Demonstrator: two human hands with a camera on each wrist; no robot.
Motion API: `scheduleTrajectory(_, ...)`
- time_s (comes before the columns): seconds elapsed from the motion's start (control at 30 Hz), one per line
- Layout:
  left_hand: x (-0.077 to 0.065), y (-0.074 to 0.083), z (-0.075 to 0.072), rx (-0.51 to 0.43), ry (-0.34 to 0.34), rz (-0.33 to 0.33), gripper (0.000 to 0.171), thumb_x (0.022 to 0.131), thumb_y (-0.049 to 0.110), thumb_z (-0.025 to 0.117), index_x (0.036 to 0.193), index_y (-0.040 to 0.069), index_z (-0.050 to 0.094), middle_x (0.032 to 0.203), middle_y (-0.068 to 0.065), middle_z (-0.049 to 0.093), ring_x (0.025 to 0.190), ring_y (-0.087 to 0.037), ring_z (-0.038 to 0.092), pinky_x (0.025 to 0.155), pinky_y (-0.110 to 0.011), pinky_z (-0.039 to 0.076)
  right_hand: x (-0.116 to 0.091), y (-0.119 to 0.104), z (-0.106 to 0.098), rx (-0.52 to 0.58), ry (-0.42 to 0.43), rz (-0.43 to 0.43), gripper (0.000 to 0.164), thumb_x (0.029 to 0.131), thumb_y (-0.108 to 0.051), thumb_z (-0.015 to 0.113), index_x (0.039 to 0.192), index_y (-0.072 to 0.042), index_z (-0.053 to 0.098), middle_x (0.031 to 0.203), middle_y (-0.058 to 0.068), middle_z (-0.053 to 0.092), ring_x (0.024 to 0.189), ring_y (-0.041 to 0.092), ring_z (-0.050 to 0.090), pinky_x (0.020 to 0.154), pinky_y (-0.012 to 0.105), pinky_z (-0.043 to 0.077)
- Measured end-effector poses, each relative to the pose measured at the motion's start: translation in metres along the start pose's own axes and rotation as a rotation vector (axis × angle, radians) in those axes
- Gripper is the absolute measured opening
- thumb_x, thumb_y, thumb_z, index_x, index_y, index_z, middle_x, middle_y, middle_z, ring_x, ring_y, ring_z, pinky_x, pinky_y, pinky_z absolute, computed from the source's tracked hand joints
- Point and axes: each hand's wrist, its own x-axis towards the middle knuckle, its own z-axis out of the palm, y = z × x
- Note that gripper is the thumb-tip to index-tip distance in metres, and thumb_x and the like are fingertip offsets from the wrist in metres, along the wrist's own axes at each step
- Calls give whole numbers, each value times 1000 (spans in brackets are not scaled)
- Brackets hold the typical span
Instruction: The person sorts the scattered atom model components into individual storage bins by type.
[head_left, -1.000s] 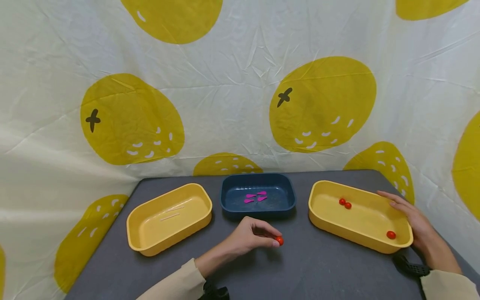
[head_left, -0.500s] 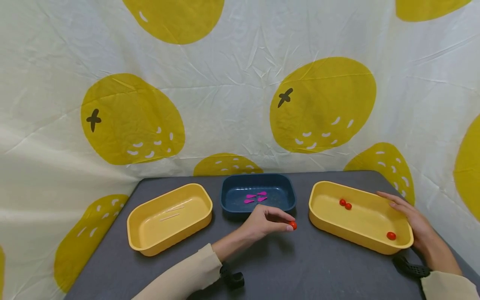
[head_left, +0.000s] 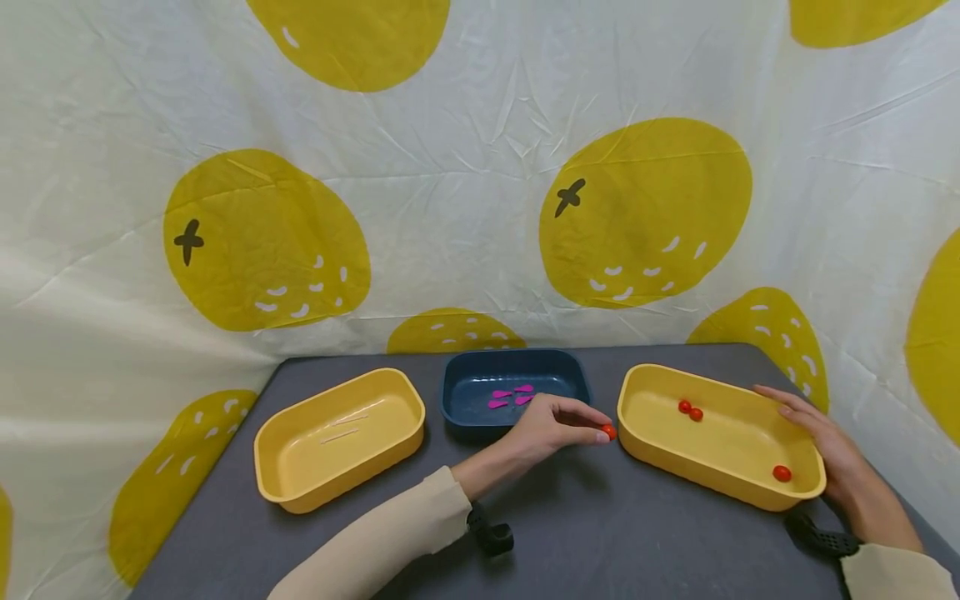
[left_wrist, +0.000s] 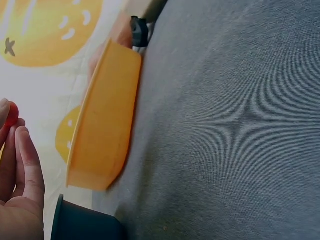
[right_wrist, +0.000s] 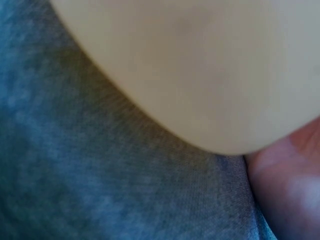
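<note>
Between thumb and fingertips my left hand (head_left: pixel 551 427) pinches a small red ball (head_left: pixel 608 432), close to the near left corner of the right yellow tray (head_left: pixel 697 468). The left wrist view shows the same ball (left_wrist: pixel 13 114) at its left edge. Inside that tray lie two red balls (head_left: pixel 696 414) side by side and another red ball (head_left: pixel 782 473) near the front right corner. My right hand (head_left: pixel 843 454) rests along the tray's right end, fingers extended at the rim. Close up in the right wrist view, the tray's wall (right_wrist: pixel 200 75) hides most of that hand (right_wrist: pixel 292 185).
A dark blue tray (head_left: pixel 483 432) with several pink teardrop-shaped pieces (head_left: pixel 498 404) stands at the back middle, partly behind my left hand. On the left, another yellow tray (head_left: pixel 360 471) holds two thin white sticks (head_left: pixel 340 436). A patterned cloth (head_left: pixel 450 233) hangs behind the grey table (head_left: pixel 622 533).
My left hand has moved right and away from me with the red ball, from in front of the blue tray to beside the right yellow tray. The right hand has stayed put.
</note>
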Motion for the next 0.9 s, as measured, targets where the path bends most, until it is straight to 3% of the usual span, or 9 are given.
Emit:
scheduleTrajectory(0.5,29,4,15,-18,19,2,24,82,23,77,104,16,76,95,5,75,89,-10,69,81,-24,55,-2,0,-1,-10,-4,6,48,107,-11,18,153,-18,25,133,-21,56,113,6,62,88,28,55)
scheduleTrajectory(0.67,38,7,23,-26,18,4,22,82,23,77,104,17,76,94,5,75,88,-9,70,82,-30,57,-2,1,-1,-13,4,10,47,107,-11,19,153,-19,27,132,-21,57,112,6,62,88,28,55)
scheduleTrajectory(0.9,50,7,32,7,35,0,22,82,26,76,103,19,76,93,9,75,85,-7,68,78,-27,57,1,1,-4,-31,23,17,47,107,-12,20,151,-21,32,131,-22,57,112,5,62,87,27,55)
